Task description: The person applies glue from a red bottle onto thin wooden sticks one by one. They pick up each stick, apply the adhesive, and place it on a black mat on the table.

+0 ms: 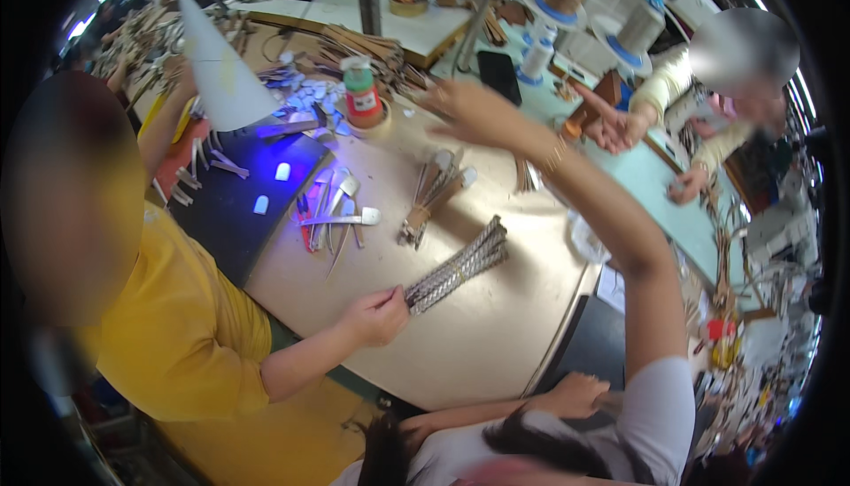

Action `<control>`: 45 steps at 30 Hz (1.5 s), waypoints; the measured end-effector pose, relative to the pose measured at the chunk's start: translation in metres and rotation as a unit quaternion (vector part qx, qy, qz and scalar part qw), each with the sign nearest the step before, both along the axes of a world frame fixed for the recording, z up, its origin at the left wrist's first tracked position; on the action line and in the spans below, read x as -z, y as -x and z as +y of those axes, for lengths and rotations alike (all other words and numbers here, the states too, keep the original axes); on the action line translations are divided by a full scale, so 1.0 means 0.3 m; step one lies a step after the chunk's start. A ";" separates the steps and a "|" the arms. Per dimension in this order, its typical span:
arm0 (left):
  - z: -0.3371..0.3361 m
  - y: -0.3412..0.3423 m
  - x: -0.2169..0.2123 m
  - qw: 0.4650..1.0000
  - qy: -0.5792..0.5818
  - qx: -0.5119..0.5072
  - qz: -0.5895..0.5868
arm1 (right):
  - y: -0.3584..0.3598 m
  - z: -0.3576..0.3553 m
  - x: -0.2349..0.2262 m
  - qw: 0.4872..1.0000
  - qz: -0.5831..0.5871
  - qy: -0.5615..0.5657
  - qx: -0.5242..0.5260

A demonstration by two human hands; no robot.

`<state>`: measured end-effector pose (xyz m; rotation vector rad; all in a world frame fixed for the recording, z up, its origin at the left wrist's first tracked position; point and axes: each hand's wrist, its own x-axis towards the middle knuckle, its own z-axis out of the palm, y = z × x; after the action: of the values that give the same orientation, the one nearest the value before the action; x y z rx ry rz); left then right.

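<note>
My right hand [482, 114] is raised over the far part of the table, blurred, with its fingers stretched out toward the left and nothing visible in them. It is nearest to a bottle [361, 92] with a red and green body. Low at the near right, my left hand [574, 395] rests by a dark panel [584, 344], fingers curled; what they hold, if anything, is hidden. Between my arms, a co-worker's hand [376, 316] grips a bundle of braided straps [460, 269]. Farther back lies a tied bundle of brown and grey straps [434, 194].
Metallic straps with rounded tabs [341, 212] lie left of centre beside a black mat [257, 194]. A white cone lamp [221, 70] hangs above loose bluish pieces [310, 96]. A person in yellow [177, 318] sits left; another gestures by thread spools [642, 26] at right.
</note>
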<state>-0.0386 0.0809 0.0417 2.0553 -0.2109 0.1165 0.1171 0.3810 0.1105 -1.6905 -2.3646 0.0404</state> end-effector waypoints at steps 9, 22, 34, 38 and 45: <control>-0.330 -0.097 0.260 0.998 0.031 -0.033 -0.044 | 0.172 -0.605 0.025 0.989 -0.063 0.099 -0.086; -0.320 -0.109 0.267 0.985 -0.009 -0.105 -0.136 | 0.261 -1.367 -0.195 0.978 0.093 0.180 0.052; -0.345 -0.077 0.275 0.970 -0.136 -0.128 -0.157 | 0.317 -1.660 0.006 0.956 0.109 0.129 0.241; -0.355 -0.070 0.273 0.951 -0.193 -0.133 -0.203 | 0.337 -1.690 0.046 0.971 0.067 0.081 0.215; -0.350 -0.054 0.247 0.945 -0.269 -0.105 -0.151 | 0.357 -1.656 -0.017 0.967 0.158 0.050 0.196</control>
<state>-0.0224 -0.0241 -0.0325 2.5972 -0.2297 0.5614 0.0099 -0.1158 0.1155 -1.9976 -1.7990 0.3382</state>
